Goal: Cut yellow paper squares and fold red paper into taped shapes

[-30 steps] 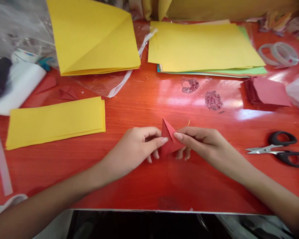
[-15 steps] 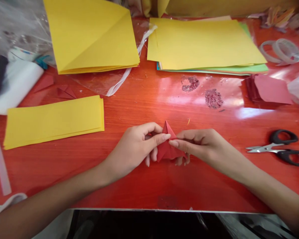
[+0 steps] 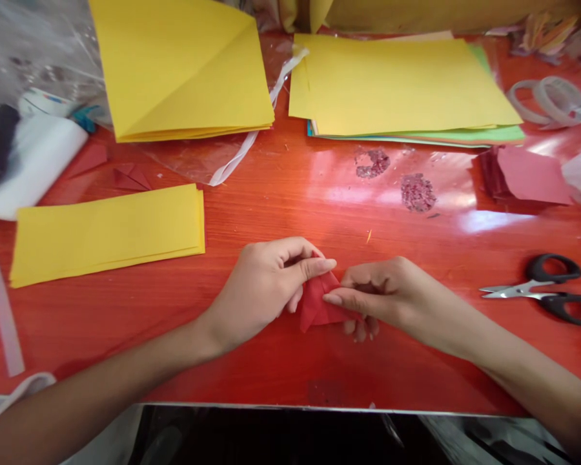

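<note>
A small folded piece of red paper (image 3: 322, 306) is held between both hands, just over the red table near its front edge. My left hand (image 3: 275, 274) pinches its top, thumb in front, covering the peak. My right hand (image 3: 380, 294) grips its right side between thumb and fingers, with the other fingers curled below. Creases run down the paper, and its lower left corner points toward me. Left of my left hand lies a stack of yellow paper strips (image 3: 109, 234). Black-handled scissors (image 3: 537, 289) rest to the right of my right hand, blades pointing left.
Larger yellow sheets (image 3: 188, 71) lie at the back left, over clear plastic. Another yellow stack (image 3: 401, 84) with coloured sheets beneath is at the back right. Red paper squares (image 3: 530, 174) and tape rolls (image 3: 552, 102) sit at the right. Folded red pieces (image 3: 130, 177) lie behind the strips.
The red paper has moved slightly toward me and tilted. My left fingers have shifted up over its peak, and my right thumb has slid lower on its front.
</note>
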`<state>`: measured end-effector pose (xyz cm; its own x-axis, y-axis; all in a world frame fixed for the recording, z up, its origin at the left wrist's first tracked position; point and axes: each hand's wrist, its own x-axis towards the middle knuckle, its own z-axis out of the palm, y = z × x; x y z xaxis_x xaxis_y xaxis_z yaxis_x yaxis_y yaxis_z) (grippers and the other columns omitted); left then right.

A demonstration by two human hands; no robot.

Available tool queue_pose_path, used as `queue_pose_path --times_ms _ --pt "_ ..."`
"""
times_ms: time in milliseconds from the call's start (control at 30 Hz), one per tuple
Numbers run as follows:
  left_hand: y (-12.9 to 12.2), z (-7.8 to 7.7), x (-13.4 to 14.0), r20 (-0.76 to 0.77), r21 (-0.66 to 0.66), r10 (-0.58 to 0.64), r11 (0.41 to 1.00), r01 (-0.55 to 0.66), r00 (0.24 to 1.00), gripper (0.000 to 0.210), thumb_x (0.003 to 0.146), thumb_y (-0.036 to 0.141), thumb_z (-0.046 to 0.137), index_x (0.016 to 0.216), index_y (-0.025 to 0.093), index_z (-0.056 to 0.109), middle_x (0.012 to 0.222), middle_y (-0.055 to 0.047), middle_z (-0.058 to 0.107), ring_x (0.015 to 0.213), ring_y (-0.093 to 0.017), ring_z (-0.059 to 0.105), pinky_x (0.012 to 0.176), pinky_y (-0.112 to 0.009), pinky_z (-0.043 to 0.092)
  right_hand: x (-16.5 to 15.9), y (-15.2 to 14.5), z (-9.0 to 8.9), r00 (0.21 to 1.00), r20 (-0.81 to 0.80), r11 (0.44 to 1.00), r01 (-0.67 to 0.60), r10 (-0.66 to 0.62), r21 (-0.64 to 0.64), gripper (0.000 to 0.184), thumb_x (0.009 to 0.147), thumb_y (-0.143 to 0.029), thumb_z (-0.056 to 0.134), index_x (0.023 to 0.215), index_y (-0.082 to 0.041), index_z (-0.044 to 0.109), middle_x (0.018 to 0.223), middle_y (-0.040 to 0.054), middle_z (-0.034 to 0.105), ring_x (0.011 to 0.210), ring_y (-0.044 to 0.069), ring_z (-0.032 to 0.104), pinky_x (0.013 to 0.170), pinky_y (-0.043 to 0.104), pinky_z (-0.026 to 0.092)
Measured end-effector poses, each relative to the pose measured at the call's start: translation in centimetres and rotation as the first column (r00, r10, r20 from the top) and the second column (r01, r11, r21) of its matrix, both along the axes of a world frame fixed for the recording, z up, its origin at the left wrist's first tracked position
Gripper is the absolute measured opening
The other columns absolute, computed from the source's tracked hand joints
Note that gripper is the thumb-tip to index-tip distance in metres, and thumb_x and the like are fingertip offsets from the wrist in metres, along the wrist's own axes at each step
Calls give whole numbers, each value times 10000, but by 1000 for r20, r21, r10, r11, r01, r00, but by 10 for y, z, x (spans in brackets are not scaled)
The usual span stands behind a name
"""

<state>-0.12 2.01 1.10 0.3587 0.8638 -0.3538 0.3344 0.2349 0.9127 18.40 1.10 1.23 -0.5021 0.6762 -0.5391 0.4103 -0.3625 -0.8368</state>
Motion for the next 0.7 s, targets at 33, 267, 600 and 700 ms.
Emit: queue_pose_path --times_ms 33,267,600,700 --pt "0 0 0 -9 6 5 1000 -5 1000 246 841 373 566 706 169 596 423 74 453 397 -35 400 421 -151 323 0 0 0 1000 -2 1000 -2 2 -3 266 842 -373 578 679 -164 580 594 -12 654 493 97 620 492 199 511" --pt "7 -6 -3 -40 60 76 996 -73 996 254 835 393 565 709 175 594 411 74 429 382 -46 368 422 -178 306 8 2 0 996 16 996 -88 88 20 290 845 -379 565 655 -162 598 568 3 645 486 108 616 468 209 500" --pt "15 -13 4 161 128 -87 990 67 983 214 863 373 527 892 176 607 599 46 535 451 -47 447 426 -160 367 3 13 2 997 -73 999 26 -24 33 208 844 -335 575 823 -143 651 632 -5 627 504 86 587 490 202 494" --pt "18 -17 4 72 371 -58 928 27 996 244 894 352 476 1049 184 561 816 1 583 584 -65 525 510 -169 443 3 14 -3 970 -154 981 193 -190 2 209 828 -313 606 713 -140 623 598 -7 632 489 79 585 499 194 487"
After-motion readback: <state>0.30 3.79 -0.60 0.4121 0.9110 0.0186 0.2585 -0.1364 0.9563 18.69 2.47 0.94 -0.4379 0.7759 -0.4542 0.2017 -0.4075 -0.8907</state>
